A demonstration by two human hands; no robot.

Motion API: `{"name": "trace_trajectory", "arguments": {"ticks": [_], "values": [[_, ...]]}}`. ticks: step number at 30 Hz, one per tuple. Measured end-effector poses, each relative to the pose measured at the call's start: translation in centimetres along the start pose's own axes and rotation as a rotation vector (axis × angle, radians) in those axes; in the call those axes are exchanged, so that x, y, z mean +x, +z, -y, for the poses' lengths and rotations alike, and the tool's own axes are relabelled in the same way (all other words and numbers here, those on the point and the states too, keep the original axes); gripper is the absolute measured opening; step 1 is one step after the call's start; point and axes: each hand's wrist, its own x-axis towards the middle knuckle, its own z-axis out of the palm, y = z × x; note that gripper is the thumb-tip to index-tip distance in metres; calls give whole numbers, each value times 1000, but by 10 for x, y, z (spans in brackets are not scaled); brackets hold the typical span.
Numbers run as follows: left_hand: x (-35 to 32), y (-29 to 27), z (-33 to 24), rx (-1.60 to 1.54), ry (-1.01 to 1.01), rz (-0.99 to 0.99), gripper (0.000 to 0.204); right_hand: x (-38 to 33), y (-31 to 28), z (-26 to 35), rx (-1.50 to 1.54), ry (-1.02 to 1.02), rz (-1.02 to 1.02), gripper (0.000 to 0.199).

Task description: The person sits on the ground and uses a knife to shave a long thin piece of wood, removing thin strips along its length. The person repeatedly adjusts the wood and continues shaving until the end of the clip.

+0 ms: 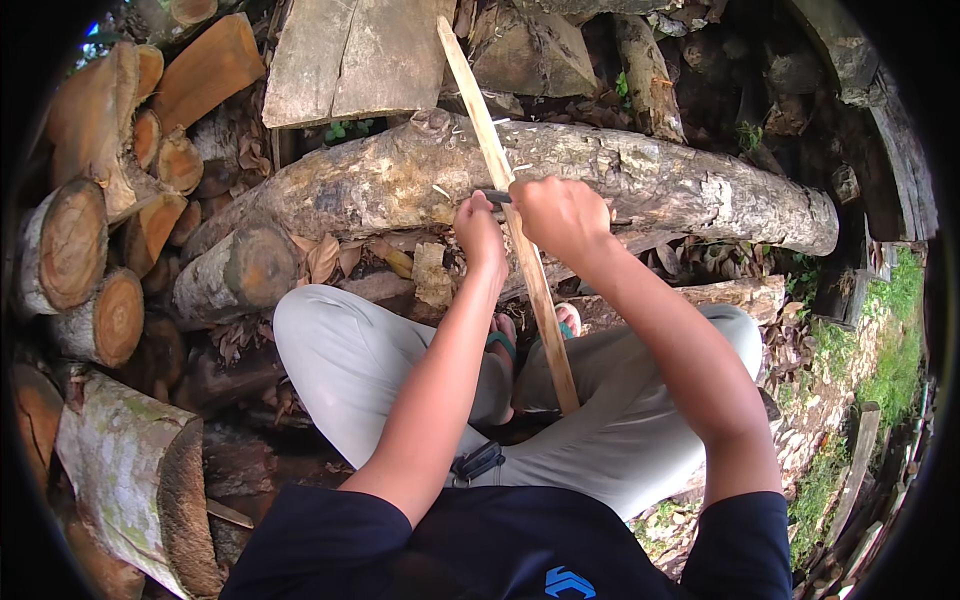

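Stacked firewood [70, 245] crowds the ground to our left, with dry leaves [322, 258] among it and grass [895, 340] off to the right. Before us lies a long barked log [740, 195], and our pale wooden stick [480, 125] slants over its middle, one end past the log's far edge, the other down by our grey trousers [335, 350]. Our left hand [478, 232] has its fingers closed on one end of a dark tool [493, 197] that crosses the stick; our right hand [562, 218] is curled in a fist at the other end, its fingertips hidden. Pale shavings [440, 190] on the log suggest that some paring is done. The stick looks straight and mostly bare of bark, yet roughly flat-sided, so we judge that smoothing could be left; how much, we cannot tell.
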Motion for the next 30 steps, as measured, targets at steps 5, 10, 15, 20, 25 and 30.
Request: {"name": "trace_trajectory", "arguments": {"ticks": [5,10,15,20,25,30], "values": [[-29,-21,18,-141,28,3,29,-19,-9,-7,213,-96,100,10],[-71,-24,1,-189,-67,160,24,-25,-8,-62,618,-170,258,11],[-91,-42,3,-179,-155,208,24,-39,11,-71,649,-272,273,10],[-80,-55,34,-235,-238,126,23,-46,22,-53,397,-214,320,14],[-83,-42,43,-235,-237,109,28,-53,10,-42,216,-148,363,14],[-80,-39,56,-206,-163,125,28,-57,25,-52,188,-226,288,15]]}}
